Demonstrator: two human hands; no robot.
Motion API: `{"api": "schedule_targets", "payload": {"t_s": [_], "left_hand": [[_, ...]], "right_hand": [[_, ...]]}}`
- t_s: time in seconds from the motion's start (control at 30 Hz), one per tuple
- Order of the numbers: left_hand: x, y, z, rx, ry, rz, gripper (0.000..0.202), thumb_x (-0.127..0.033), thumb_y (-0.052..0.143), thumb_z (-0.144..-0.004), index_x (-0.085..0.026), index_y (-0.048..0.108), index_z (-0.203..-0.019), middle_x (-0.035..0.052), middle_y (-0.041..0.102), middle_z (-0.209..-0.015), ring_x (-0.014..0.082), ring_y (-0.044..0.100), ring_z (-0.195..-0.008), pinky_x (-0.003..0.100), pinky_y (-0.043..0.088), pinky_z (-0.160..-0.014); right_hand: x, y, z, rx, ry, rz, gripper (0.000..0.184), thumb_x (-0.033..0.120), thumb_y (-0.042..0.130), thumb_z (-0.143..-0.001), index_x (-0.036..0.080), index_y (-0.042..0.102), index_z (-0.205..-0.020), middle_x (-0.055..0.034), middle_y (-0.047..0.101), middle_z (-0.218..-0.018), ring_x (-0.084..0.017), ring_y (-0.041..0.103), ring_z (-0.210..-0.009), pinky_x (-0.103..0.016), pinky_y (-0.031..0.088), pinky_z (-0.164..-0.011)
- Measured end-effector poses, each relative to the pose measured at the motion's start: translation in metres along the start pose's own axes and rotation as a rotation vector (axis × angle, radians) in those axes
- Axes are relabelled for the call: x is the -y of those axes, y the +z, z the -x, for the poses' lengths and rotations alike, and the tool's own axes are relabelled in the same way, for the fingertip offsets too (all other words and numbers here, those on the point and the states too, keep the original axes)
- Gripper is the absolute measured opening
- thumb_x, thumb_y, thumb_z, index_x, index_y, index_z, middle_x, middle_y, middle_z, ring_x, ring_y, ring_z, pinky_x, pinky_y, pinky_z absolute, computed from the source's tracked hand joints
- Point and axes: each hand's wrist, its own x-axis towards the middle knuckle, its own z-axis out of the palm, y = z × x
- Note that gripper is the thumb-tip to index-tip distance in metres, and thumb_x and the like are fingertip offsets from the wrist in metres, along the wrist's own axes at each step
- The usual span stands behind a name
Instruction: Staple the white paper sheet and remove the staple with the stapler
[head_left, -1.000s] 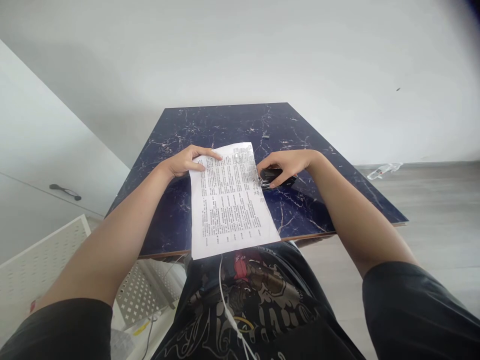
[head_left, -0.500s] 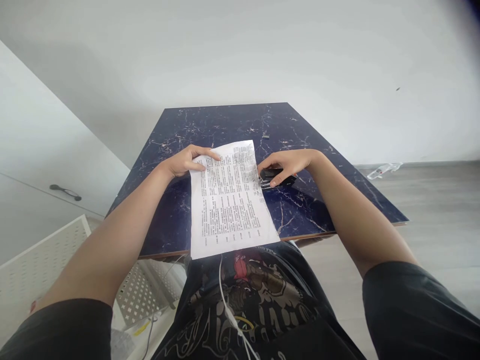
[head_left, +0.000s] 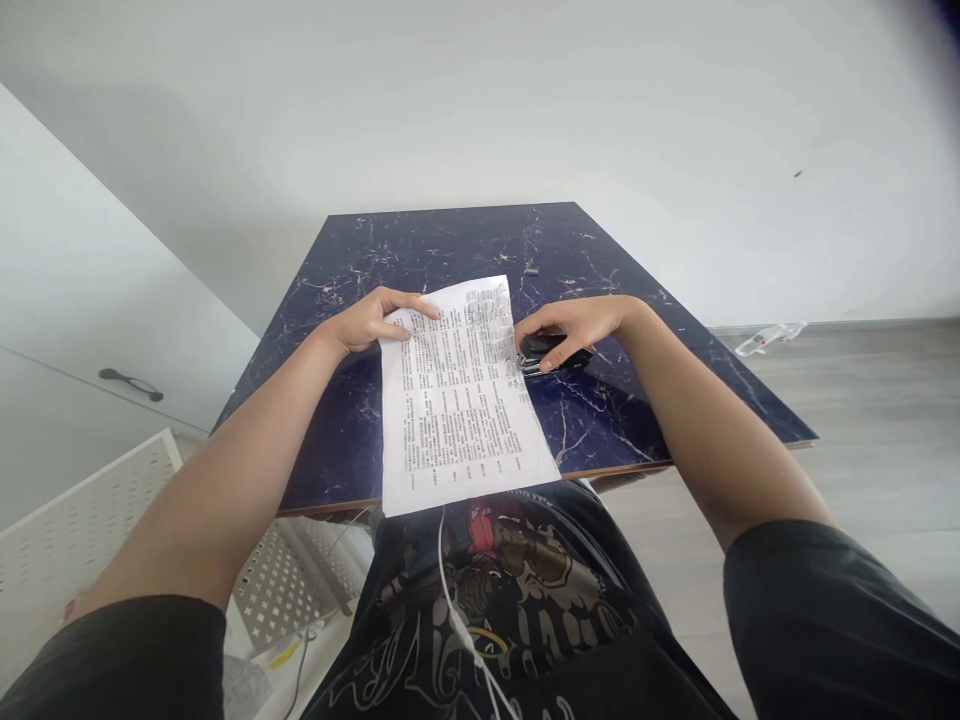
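Observation:
Printed paper [head_left: 457, 410] lies over the near part of the dark blue marbled table [head_left: 442, 240], its lower edge reaching past the table's front edge. My left hand [head_left: 379, 318] grips the paper at its upper left, thumb and fingers pressed on its face. At the paper's right edge, my right hand [head_left: 574, 330] is closed around a black stapler [head_left: 544, 350]. The stapler's front end meets the edge of the paper; whether the paper sits between its jaws is hidden.
A small grey piece [head_left: 532, 272], perhaps a strip of staples, lies on the table beyond the paper. A clear plastic wrapper [head_left: 770, 339] is on the floor by the wall. White perforated panels [head_left: 281, 585] stand at the lower left, and a white cable [head_left: 454, 610] hangs down my front.
Almost nothing differs. Both hands keep their places on the paper and the stapler; the view has shifted very slightly.

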Motion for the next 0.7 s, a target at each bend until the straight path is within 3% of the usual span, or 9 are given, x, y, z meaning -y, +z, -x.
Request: {"api": "schedule_targets", "payload": {"t_s": [0.2, 0.33, 0.5, 0.7], "left_hand": [[-0.002, 0.001, 0.000, 0.007, -0.009, -0.003, 0.041, -0.025, 0.083, -0.077, -0.027, 0.081, -0.118, 0.0097, 0.074, -0.134, 0.0309, 0.076, -0.112, 0.041, 0.067, -0.089], [-0.002, 0.001, 0.000, 0.009, -0.026, 0.034, 0.040, -0.024, 0.083, -0.077, -0.028, 0.081, -0.117, 0.0096, 0.074, -0.134, 0.0311, 0.075, -0.114, 0.041, 0.067, -0.089], [0.001, 0.000, 0.000, 0.015, -0.025, 0.039, 0.041, -0.025, 0.083, -0.077, -0.028, 0.081, -0.118, 0.0101, 0.074, -0.134, 0.0319, 0.076, -0.113, 0.041, 0.068, -0.088], [0.000, 0.001, -0.001, 0.030, -0.031, 0.018, 0.043, -0.027, 0.082, -0.079, -0.027, 0.080, -0.121, 0.0106, 0.077, -0.126, 0.0314, 0.078, -0.107, 0.045, 0.067, -0.090]], "right_hand": [[-0.001, -0.002, 0.004, -0.079, 0.000, 0.003, 0.054, 0.067, 0.073, -0.087, 0.026, 0.072, -0.123, -0.0042, 0.071, -0.100, -0.017, 0.057, -0.078, -0.032, 0.041, -0.072], [0.007, -0.002, 0.007, -0.362, 0.056, 0.019, 0.044, 0.067, 0.061, -0.095, 0.023, 0.070, -0.099, -0.0049, 0.066, -0.093, -0.019, 0.055, -0.081, -0.034, 0.039, -0.072], [0.025, 0.015, -0.003, -0.761, 0.308, 0.156, 0.050, 0.062, 0.050, -0.101, 0.023, 0.049, -0.070, -0.0014, 0.044, -0.065, -0.017, 0.037, -0.064, -0.037, 0.030, -0.065], [0.029, 0.040, -0.021, -0.935, 0.447, 0.191, 0.049, 0.056, 0.051, -0.100, 0.024, 0.037, -0.066, 0.0002, 0.033, -0.059, -0.017, 0.031, -0.061, -0.038, 0.032, -0.068]]}}
